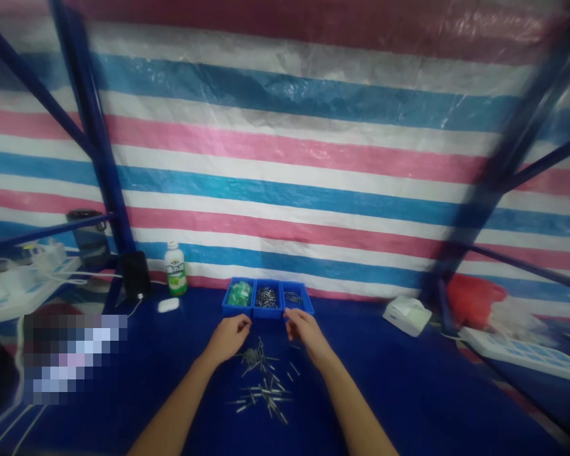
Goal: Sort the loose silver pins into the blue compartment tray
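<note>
Head view: the left hand [228, 337], fingers curled, is just in front of 3 blue parts bins [267, 313]; I cannot tell its grip. Slim metal pins [266, 394] lie loose between the 2 forearms [183, 402]. The right hand [308, 332] bends near the right bin, grip likewise unclear.

A striped plastic sheet [285, 161] formed the back wall, its white, pink and blue bands running across under a dark red one at the top. It was creased, with pale glints of light in its upper part. A blue left post [86, 107] and a blurred right post [506, 158] leaned outward in view, each with slanting braces. A deep blue surface [375, 367] spread below the sheet.
</note>
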Tool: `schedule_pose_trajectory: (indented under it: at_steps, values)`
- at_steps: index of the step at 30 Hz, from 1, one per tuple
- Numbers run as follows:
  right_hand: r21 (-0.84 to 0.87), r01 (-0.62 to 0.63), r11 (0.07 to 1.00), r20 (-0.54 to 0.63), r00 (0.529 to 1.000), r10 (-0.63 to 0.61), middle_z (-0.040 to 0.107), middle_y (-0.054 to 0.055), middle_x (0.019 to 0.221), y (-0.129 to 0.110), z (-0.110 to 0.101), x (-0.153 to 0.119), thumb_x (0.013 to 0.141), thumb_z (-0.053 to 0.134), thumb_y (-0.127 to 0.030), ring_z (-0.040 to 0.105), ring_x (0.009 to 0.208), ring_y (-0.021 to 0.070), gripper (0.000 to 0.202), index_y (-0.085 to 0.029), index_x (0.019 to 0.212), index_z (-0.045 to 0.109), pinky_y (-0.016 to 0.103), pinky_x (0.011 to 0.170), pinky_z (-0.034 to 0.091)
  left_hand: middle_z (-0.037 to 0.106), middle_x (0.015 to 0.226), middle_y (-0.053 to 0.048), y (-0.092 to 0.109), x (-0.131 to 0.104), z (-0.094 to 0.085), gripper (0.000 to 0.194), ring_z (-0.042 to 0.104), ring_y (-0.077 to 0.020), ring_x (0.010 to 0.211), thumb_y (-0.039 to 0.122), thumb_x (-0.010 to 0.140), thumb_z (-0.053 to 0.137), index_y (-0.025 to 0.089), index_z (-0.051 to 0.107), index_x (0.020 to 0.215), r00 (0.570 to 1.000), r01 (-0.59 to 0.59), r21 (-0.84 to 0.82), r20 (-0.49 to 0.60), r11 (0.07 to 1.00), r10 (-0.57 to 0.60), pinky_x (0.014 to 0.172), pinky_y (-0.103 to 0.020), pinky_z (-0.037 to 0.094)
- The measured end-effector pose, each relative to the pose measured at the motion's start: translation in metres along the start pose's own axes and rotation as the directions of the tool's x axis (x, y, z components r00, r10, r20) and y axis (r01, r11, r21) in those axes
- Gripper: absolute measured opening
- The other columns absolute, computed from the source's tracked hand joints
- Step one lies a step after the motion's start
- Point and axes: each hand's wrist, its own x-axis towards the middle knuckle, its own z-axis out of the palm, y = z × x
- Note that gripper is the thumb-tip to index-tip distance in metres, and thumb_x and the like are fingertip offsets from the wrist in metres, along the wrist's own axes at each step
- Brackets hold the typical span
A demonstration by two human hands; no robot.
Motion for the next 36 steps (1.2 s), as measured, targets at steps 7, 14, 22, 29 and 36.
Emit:
schedule_pose_trajectory:
  at_steps: [7,14,22,29,36]
  values:
    - [-0.609,0.154,0.778,0.319,0.946,0.063,0.06,-0.001,0.059,0.003,-0.018,-0.012,0.072,0.064,-0.033,0.05,0.056,0.0109,0.02,-0.015,0.066,0.069,0.021,0.052,0.034,0.071,0.075,-0.001,0.002,-0.004,0.0,0.021,0.061,-0.0154,0.066,0.028,0.086,0.051,0.021,0.07,0.092,1.0,0.013,0.012,0.003,1.0,-0.013,0.062,-0.023,0.038]
    - [-0.782,0.137,0.608,0.333,0.916,0.222,0.068,-0.002,0.063,0.004,-0.013,-0.018,0.058,0.067,-0.025,0.056,0.057,0.0125,0.017,-0.021,0.072,0.076,0.02,0.048,0.034,0.07,0.074,0.0,-0.001,-0.001,0.001,0.021,0.061,-0.0145,0.065,0.028,0.086,0.051,0.022,0.07,0.092,1.0,0.006,0.038,0.002,0.999,-0.006,0.06,-0.023,0.036]
    - [-0.666,0.135,0.734,0.425,0.877,0.224,0.056,-0.005,0.054,-0.007,-0.012,-0.024,0.058,0.065,-0.02,0.043,0.049,0.0085,0.016,-0.017,0.071,0.074,0.02,0.043,0.027,0.07,0.074,-0.001,0.0,-0.005,0.001,0.022,0.06,-0.0147,0.065,0.028,0.086,0.05,0.021,0.07,0.093,1.0,0.008,0.016,-0.002,1.0,-0.008,0.061,-0.023,0.036]
    - [-0.18,0.112,0.977,0.5,0.866,-0.007,0.035,-0.01,0.045,-0.012,-0.012,-0.022,0.062,0.064,-0.017,0.023,0.045,0.0044,0.006,-0.015,0.067,0.062,0.02,0.045,0.019,0.068,0.069,0.001,-0.004,0.0,0.002,0.021,0.057,-0.0136,0.061,0.028,0.085,0.049,0.021,0.069,0.091,1.0,-0.024,0.022,0.004,0.999,0.024,0.057,-0.023,0.034]
    - [0.211,0.107,0.972,0.444,0.875,-0.193,0.033,-0.01,0.048,0.002,-0.017,-0.013,0.067,0.076,-0.035,0.021,0.045,0.0044,0.027,-0.016,0.068,0.057,0.021,0.046,0.016,0.068,0.07,0.001,-0.001,-0.002,0.001,0.021,0.058,-0.0136,0.062,0.028,0.086,0.05,0.021,0.069,0.093,1.0,-0.008,0.025,0.017,1.0,0.007,0.059,-0.022,0.035]
